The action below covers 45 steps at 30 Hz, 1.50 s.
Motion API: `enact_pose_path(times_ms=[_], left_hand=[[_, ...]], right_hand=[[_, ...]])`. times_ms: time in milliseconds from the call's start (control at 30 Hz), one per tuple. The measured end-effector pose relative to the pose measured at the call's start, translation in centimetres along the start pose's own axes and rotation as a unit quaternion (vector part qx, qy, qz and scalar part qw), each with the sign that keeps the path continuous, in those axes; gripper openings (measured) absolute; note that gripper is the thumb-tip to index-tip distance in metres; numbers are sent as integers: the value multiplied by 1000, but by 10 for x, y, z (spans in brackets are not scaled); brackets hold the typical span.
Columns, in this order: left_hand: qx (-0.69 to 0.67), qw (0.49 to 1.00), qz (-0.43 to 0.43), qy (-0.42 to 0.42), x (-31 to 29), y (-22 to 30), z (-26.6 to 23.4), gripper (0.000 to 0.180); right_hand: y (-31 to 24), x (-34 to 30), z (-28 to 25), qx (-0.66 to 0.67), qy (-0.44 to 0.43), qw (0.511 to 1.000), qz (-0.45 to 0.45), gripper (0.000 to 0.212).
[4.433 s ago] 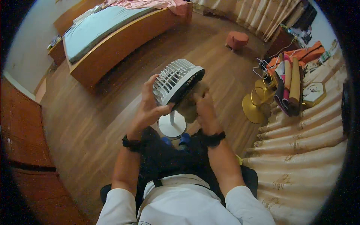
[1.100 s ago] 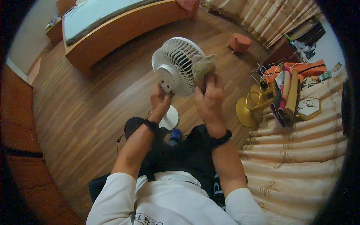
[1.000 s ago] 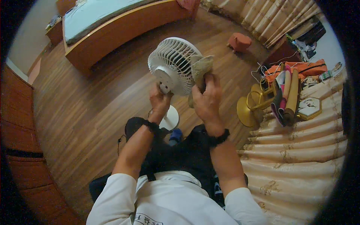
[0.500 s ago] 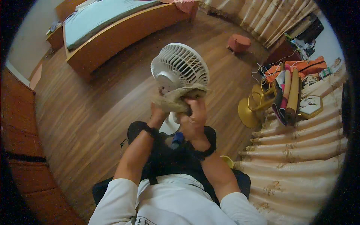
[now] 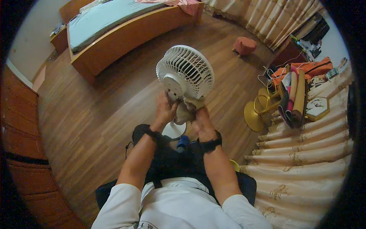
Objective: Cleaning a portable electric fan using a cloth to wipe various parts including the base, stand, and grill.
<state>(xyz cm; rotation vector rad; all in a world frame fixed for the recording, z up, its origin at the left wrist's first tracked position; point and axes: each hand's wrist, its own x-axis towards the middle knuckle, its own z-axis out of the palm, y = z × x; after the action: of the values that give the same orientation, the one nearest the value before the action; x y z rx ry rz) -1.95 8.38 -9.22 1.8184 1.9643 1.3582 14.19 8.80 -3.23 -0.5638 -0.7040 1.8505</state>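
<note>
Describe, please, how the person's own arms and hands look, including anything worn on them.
The left hand and right hand are ungloved. Each arm has a black wristband, then a bare forearm, then a short white sleeve.

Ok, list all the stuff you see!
fan: 1, white, centre
cloth: 1, tan, in right hand
bed: 1, brown, top left
stool: 1, red, upper right
curtains: count unclear, cream, right
stand: count unclear, gold, right
rolls: several, mixed, right
box: 1, white and gold, right
bundle: 1, orange, right
cupboard: 1, brown, left
floor: 1, brown, middle
shirt: 1, white, bottom
wristbands: 2, black, lower middle
left hand: 1, bare, at fan
right hand: 1, bare, on cloth
</note>
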Motion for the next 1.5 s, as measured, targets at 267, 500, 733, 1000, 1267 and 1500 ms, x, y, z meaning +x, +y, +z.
enact_pose_path(times_ms=[267, 500, 733, 1000, 1267, 1500], left_hand=[[-87, 996, 2, -36, 6, -17, 2, 64], [-164, 983, -41, -72, 5, -14, -5, 65], [-117, 989, 83, -23, 5, -21, -4, 60], [-272, 957, 7, -104, 5, -31, 0, 77], [-529, 812, -243, -27, -4, 17, -45, 50], [-500, 862, -83, 2, -20, 128, -95, 29]], right_hand=[[20, -3, -4, 49, 56, 996, 55, 38], [10, -30, 68, -380, 144, 874, -268, 44], [-13, -14, 82, -668, 34, 617, -415, 49], [12, -14, 26, -621, -41, 724, -297, 44], [-36, -31, 60, -565, 10, 757, -329, 34], [-52, -37, 68, -614, -195, 702, -304, 44]])
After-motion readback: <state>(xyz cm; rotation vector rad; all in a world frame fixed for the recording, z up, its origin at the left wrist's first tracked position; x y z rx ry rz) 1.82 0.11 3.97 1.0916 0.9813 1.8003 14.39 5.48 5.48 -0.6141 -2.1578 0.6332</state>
